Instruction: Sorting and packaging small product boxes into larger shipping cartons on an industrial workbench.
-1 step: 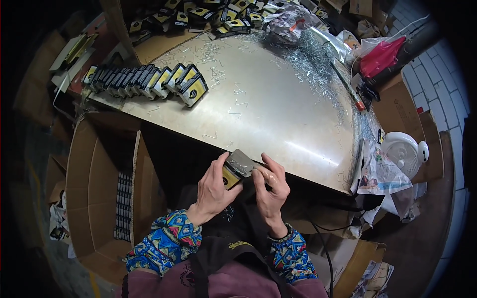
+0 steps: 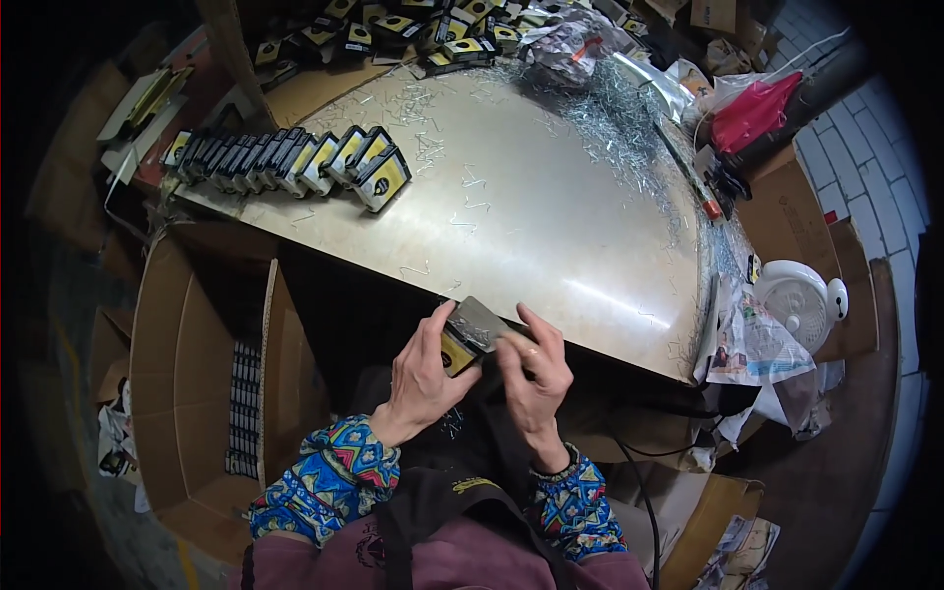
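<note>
- Worktable (image 2: 551, 241): pale, smooth top, thinly strewn with bent silver wire pieces; dim workroom around it.
- Patterned sleeves (image 2: 339, 472): blue, multicoloured, one on each forearm.
- Left hand (image 2: 425, 372): fingers and thumb closed around the sides of a small box.
- Right hand (image 2: 536, 379): fingers bent, index raised, thumb side against the box's right edge; cannot tell whether anything is pinched.
- Small box (image 2: 454, 356): yellow and black, with a grey panel; held tilted at the table's near edge.
- Large carton (image 2: 162, 354): brown, left of the table, similar dark-edged boxes stacked inside.
- Row of boxes (image 2: 295, 162): yellow and black, leaning together, table's left side.
- Fan (image 2: 787, 307): white, right.
- Wire heap (image 2: 629, 133): silver, far right of tabletop.
- Pile of boxes (image 2: 393, 28): yellow and black, jumbled, far side.
- Wall (image 2: 865, 147): pale brick, far right.
</note>
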`<state>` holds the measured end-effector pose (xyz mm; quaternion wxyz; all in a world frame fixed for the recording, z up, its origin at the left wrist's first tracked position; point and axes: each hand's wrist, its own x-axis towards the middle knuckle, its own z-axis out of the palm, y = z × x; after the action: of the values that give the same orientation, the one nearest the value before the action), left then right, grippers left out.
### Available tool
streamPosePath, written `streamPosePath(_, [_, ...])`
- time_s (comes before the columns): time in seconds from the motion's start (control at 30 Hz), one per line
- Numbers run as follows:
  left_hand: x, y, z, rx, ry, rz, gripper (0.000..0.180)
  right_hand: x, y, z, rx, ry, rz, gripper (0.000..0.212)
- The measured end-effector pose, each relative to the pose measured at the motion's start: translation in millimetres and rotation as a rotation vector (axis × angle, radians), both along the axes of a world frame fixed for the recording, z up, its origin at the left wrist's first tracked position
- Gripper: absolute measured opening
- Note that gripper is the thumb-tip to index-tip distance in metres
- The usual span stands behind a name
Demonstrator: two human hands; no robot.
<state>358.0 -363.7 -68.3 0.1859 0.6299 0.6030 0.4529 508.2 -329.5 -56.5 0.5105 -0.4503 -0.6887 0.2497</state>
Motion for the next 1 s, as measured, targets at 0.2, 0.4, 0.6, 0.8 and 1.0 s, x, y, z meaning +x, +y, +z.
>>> streamPosePath(0.2, [3.5,0.1,-6.8,0.07,-0.101,-0.031,0.078,-2.5,-10.0,-8.9,-0.029,0.029,0.093,0.037])
streamPosePath(0.4, [3.8,-0.5,-5.3,-0.011,-0.096,-0.083,0.068,0.6,-9.7,-3.2,-0.078,-0.069,0.224,0.037])
streamPosePath(0.6, [5.6,-0.5,-1.1,-0.059,-0.072,-0.023,0.066,-1.1,-9.9,8.1,-0.394,0.194,0.28,0.03])
streamPosePath(0.8, [10.6,1.4,1.8,-0.08,0.021,0.056,0.062,-10.9,-17.1,5.8,-0.373,0.216,0.196,0.023])
streamPosePath(1.0, [9.8,0.0,-2.7,-0.04,0.057,-0.017,0.06,-10.5,-18.7,0.5,-0.519,0.346,0.092,0.021])
